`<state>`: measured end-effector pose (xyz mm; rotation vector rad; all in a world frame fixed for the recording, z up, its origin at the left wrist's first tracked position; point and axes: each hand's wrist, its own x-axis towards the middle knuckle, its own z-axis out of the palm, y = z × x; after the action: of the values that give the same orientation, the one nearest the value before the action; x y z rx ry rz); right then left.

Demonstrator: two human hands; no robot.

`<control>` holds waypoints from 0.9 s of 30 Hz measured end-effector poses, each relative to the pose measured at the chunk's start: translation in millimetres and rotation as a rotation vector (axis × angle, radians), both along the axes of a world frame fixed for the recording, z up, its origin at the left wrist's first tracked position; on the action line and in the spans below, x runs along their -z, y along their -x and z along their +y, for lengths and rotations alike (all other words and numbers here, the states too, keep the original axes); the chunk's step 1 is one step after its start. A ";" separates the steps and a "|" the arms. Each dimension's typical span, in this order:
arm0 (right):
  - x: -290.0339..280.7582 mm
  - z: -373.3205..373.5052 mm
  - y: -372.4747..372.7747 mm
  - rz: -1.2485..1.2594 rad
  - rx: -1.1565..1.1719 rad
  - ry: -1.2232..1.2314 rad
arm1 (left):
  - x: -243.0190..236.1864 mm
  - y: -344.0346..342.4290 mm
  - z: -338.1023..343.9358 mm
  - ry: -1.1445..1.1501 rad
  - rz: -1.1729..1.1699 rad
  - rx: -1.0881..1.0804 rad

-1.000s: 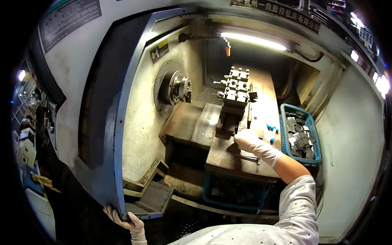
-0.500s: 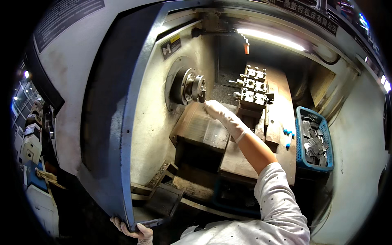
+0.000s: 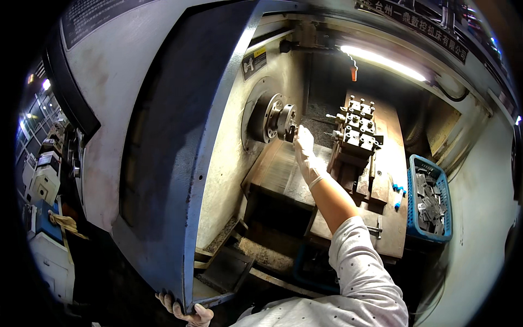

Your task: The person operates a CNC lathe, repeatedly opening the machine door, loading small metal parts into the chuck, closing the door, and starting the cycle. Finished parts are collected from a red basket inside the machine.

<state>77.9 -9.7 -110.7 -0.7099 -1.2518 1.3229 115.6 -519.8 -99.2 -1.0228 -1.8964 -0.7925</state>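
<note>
My gloved right hand (image 3: 304, 146) reaches into a lathe, its fingers closed at the front face of the round metal chuck (image 3: 287, 122). Whatever lies between those fingertips is too small and covered to make out. At lower left, my gloved left hand (image 3: 185, 312) is wrapped round the bottom corner of the blue machine door (image 3: 188, 240), thumb on the near side and fingers on the far side. Right of the chuck stands a tool post (image 3: 359, 126) with several bolts and cutting tools.
A blue plastic basket (image 3: 411, 196) of flat metal pieces stands at the right. Small blue-ended items (image 3: 399, 197) and a T-handled wrench (image 3: 376, 228) lie on the bed. An orange-tipped nozzle (image 3: 354, 73) hangs beneath the lamp (image 3: 384, 62).
My right hand has come up closer to the chuck's face. The whole view has shifted, so the machine sits farther right, and the T-handled wrench now shows. My left hand keeps its hold.
</note>
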 end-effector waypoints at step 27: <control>6.5 -57.9 -0.3 -0.540 -0.065 0.030 | -42.2 -40.0 59.7 -0.306 0.432 0.157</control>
<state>78.2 -67.6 -117.3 -1.1033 -1.6946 1.2438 155.6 -460.1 -57.0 -1.0566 -1.2984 -0.8413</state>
